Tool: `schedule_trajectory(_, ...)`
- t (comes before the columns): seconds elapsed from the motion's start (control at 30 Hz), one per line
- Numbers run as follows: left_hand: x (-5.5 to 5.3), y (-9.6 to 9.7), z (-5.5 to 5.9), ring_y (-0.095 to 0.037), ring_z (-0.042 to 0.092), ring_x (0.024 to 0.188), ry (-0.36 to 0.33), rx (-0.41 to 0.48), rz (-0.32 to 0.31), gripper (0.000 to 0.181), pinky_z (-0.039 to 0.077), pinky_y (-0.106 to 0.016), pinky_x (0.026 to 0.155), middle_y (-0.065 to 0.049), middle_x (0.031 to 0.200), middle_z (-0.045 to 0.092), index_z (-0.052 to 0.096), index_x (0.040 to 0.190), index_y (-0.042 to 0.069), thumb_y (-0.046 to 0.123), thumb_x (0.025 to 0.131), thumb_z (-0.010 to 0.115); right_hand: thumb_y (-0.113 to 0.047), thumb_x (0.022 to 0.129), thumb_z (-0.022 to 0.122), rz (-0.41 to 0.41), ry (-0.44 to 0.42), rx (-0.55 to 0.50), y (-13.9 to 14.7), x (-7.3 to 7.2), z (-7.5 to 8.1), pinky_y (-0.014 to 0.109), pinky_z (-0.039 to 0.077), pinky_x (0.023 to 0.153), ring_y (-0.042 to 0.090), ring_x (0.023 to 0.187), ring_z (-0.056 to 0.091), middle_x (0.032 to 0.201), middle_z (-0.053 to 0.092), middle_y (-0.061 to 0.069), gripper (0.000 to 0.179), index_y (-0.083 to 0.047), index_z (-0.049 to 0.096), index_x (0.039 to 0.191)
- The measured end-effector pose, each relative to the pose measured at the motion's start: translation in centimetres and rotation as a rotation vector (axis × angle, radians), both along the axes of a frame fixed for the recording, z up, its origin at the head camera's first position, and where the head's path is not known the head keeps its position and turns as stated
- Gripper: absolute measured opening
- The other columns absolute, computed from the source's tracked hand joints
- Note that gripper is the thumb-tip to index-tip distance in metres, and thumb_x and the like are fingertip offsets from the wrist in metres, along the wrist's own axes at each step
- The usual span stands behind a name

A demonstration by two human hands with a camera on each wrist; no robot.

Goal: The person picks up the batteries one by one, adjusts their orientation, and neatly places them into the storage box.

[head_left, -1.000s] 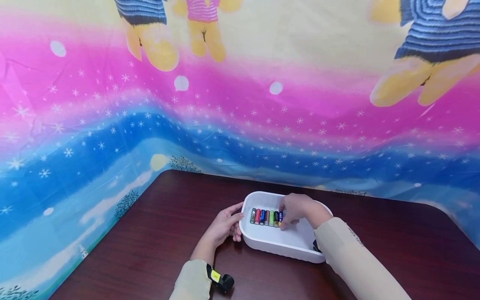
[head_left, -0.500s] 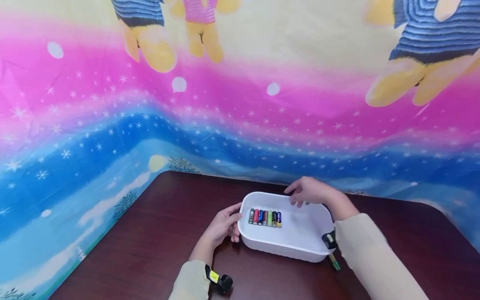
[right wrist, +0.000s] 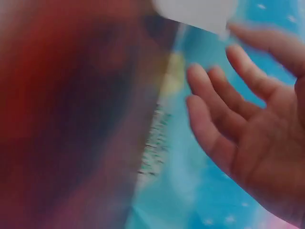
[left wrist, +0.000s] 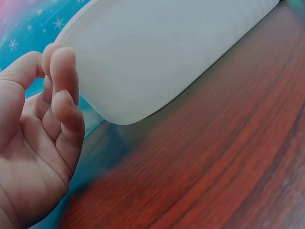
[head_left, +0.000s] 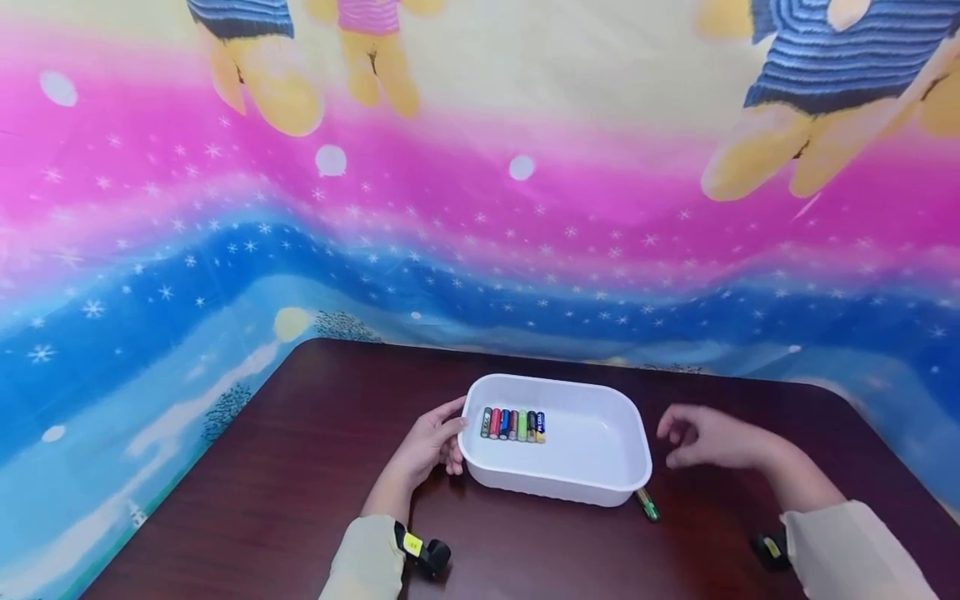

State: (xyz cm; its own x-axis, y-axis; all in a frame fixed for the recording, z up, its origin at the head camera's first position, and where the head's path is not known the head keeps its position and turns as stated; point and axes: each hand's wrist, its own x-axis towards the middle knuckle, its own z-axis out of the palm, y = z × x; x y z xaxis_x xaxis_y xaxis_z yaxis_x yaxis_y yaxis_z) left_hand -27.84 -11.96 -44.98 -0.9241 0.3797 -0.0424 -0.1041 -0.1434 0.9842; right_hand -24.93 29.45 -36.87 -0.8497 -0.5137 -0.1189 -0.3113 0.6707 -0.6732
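My left hand [head_left: 422,443] grips the left end of a white plastic bin [head_left: 551,487], thumb at the rim and fingers against the outside. The left wrist view shows curled fingers [left wrist: 66,90] beside the bin's rounded corner. Inside, toward the left, several batteries [head_left: 513,425] lie side by side in a row, in dark, red, blue and green wrappers. To the right of the bin, my right hand [head_left: 716,437] hovers over the table with nothing in it. Its fingers [right wrist: 209,107] are loosely bent in the right wrist view.
A green-and-gold battery [head_left: 647,505] lies on the table by the bin's front right corner. The dark wooden table [head_left: 300,500] ends at the back against a printed cloth [head_left: 525,250]. Black wrist cameras sit at both sleeves.
My right hand has left the battery row, lifted over the bin's back rim and moved right, outside it. The battery by the corner has come into sight. My left hand stays at the rim.
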Motion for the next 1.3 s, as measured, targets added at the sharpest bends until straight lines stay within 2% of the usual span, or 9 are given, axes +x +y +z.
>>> schedule_trajectory(0.13,-0.1,0.0,0.1,-0.014,0.056,0.039,0.0,0.001,0.009,0.053,0.049,-0.026,0.041,-0.003,0.049,0.054,0.034,0.143,0.009,0.018,0.094,0.052,-0.017,0.073,0.078,0.124,-0.124,-0.034,-0.2,1.6,-2.0,0.029,0.043,0.065,0.025,0.085,0.046,0.098,0.046,0.012,0.048,-0.003,0.051,0.111)
schedule_trajectory(0.23,0.0,0.0,0.1,-0.014,0.056,0.039,0.0,-0.003,0.013,0.053,0.049,-0.026,0.041,-0.003,0.049,0.054,0.034,0.143,0.009,0.018,0.093,0.052,-0.017,0.073,0.078,0.148,-0.121,-0.056,-0.6,2.3,-3.1,0.029,0.039,0.064,0.023,0.085,0.04,0.098,0.042,0.011,0.052,-0.004,0.049,0.114)
schedule_trajectory(0.3,0.1,0.1,0.0,-0.014,0.056,0.039,-0.002,-0.005,0.013,0.054,0.049,-0.026,0.041,-0.003,0.049,0.054,0.033,0.143,0.009,0.018,0.093,0.051,-0.018,0.073,0.078,0.148,-0.084,-0.057,-0.8,2.6,-3.8,0.029,0.036,0.062,0.022,0.083,0.038,0.096,0.041,0.011,0.052,-0.004,0.049,0.114)
schedule_trajectory(0.57,0.1,-0.1,-0.1,-0.014,0.057,0.04,0.006,0.004,0.01,0.054,0.049,-0.026,0.041,-0.003,0.049,0.054,0.033,0.143,0.009,0.018,0.093,0.052,-0.023,0.075,0.076,0.068,-0.032,-0.032,-1.9,2.4,-4.5,0.027,0.034,0.061,0.02,0.079,0.039,0.089,0.043,0.009,0.044,-0.005,0.051,0.106)
schedule_trajectory(0.8,0.0,0.0,-0.1,-0.014,0.056,0.039,0.001,-0.001,0.017,0.053,0.049,-0.026,0.041,-0.003,0.049,0.054,0.034,0.143,0.009,0.017,0.094,0.051,-0.009,0.076,0.073,0.039,-0.04,0.012,-1.1,1.8,-4.2,0.027,0.042,0.057,0.017,0.072,0.046,0.083,0.05,0.005,0.024,-0.008,0.059,0.095)
schedule_trajectory(0.93,0.0,-0.1,0.0,-0.013,0.056,0.04,0.005,0.0,0.009,0.054,0.049,-0.026,0.041,-0.003,0.049,0.054,0.032,0.144,0.008,0.017,0.094,0.051,-0.001,0.075,0.07,-0.024,0.034,0.1,-0.6,1.5,-4.0,0.033,0.047,0.065,0.022,0.082,0.047,0.093,0.05,0.005,0.025,-0.013,0.063,0.095)
schedule_trajectory(1.07,0.0,-0.1,0.0,-0.013,0.056,0.04,-0.003,0.006,-0.002,0.054,0.049,-0.026,0.041,-0.003,0.049,0.054,0.03,0.144,0.007,0.016,0.095,0.05,-0.019,0.073,0.077,-0.11,0.088,0.173,-1.0,1.7,-3.8,0.039,0.046,0.071,0.027,0.092,0.044,0.101,0.044,0.009,0.04,-0.01,0.058,0.107)
schedule_trajectory(1.17,0.0,-0.2,0.0,-0.013,0.056,0.039,-0.009,0.012,0.004,0.053,0.049,-0.025,0.041,-0.003,0.049,0.054,0.031,0.144,0.007,0.015,0.095,0.049,-0.039,0.066,0.08,-0.169,0.102,0.23,-1.7,1.8,-3.9,0.036,0.044,0.067,0.024,0.087,0.044,0.096,0.043,0.009,0.056,-0.008,0.057,0.106)
schedule_trajectory(1.3,0.0,-0.1,0.0,-0.013,0.056,0.04,-0.013,0.015,0.002,0.052,0.049,-0.025,0.041,-0.002,0.049,0.054,0.032,0.144,0.007,0.016,0.095,0.049,-0.038,0.068,0.08,-0.221,0.116,0.262,-2.4,1.7,-4.0,0.031,0.041,0.058,0.019,0.074,0.043,0.084,0.043,0.006,0.042,-0.01,0.058,0.091)
